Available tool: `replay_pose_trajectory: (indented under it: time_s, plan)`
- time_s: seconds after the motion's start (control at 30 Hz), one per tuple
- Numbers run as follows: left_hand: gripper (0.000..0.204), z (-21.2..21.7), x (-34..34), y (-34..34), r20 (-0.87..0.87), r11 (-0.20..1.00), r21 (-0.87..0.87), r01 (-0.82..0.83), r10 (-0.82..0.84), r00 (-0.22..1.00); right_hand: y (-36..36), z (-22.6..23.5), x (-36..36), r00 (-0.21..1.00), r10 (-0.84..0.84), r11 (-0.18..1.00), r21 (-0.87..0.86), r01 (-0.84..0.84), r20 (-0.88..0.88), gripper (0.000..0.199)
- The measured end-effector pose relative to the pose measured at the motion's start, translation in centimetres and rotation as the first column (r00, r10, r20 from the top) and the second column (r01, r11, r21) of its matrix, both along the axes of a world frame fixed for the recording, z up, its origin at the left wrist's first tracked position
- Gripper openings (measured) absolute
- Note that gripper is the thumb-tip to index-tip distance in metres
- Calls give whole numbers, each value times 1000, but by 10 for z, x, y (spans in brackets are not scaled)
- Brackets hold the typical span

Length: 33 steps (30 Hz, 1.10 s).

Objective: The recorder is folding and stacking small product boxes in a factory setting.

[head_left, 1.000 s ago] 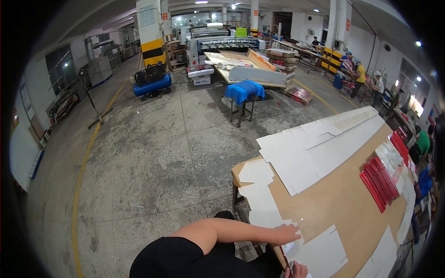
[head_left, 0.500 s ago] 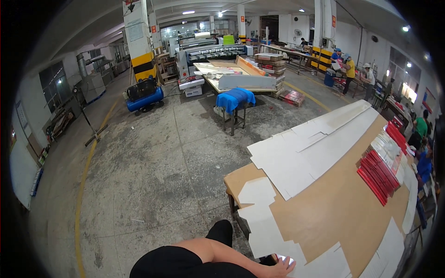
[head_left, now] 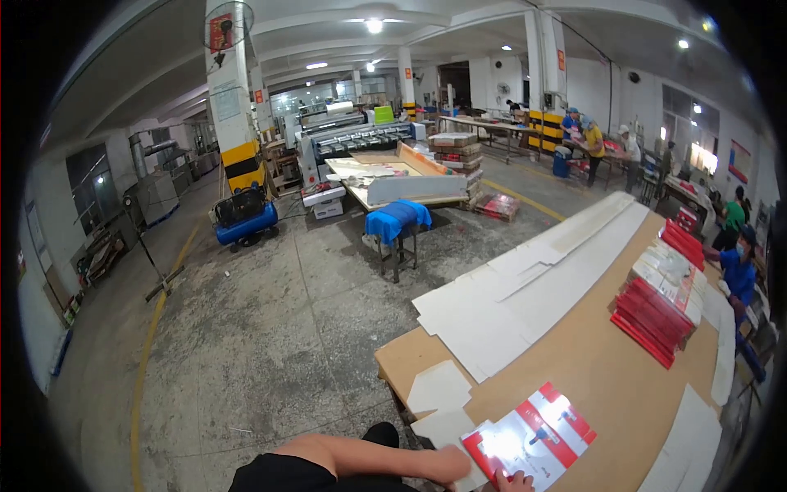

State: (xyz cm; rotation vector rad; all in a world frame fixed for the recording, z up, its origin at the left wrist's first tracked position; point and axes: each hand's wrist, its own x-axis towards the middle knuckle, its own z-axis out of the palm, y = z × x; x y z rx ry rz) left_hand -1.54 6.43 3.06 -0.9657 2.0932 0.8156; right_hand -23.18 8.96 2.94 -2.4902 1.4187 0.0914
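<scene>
A flat printed card sheet (head_left: 533,439), glossy red and white, lies over the near left part of the brown-topped table (head_left: 590,361). My left forearm crosses in from the lower edge. My left hand (head_left: 452,464) is beside the sheet's left edge, with its fingers hidden. At the bottom of the picture, the bent fingers of my right hand (head_left: 515,482) hold the sheet's near edge; the rest of that hand is out of view. Pale card pieces (head_left: 439,387) lie just beyond the sheet.
Long white card sheets (head_left: 525,287) cover the table's far side. A red-and-white stack (head_left: 658,305) stands to the right, near a co-worker in blue (head_left: 738,275). Farther off are a blue-draped stool (head_left: 398,220), a blue compressor (head_left: 246,221), a large machine (head_left: 361,139) and a striped pillar (head_left: 242,160).
The printed sheet has come into view over the table. My right fingers now show on it. My left hand has shifted left, and the head view has turned slightly right and up.
</scene>
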Motion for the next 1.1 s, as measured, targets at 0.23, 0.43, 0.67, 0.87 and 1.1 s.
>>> replay_pose_trajectory:
  time_s: [0.23,0.43,0.67,0.87,1.1]
  plan:
    - [141,-36,83,14,-249,723,-648,-242,100,963,-27,-43,24,996,85,996,-21,-85,-27,86]
    - [94,-72,86,24,-445,584,-737,-341,-39,895,-13,-32,21,996,49,999,24,-47,-76,68]
    - [59,-45,76,19,-314,684,-723,-97,-199,928,16,-51,0,1000,2,997,-74,-3,-6,67]
    - [10,-12,54,-40,-299,946,-322,-31,-71,952,16,-49,-40,829,267,854,-519,33,491,61]
    - [49,-42,36,-135,-107,984,-180,7,-27,994,-1,-62,-39,947,289,791,-593,-151,143,62]
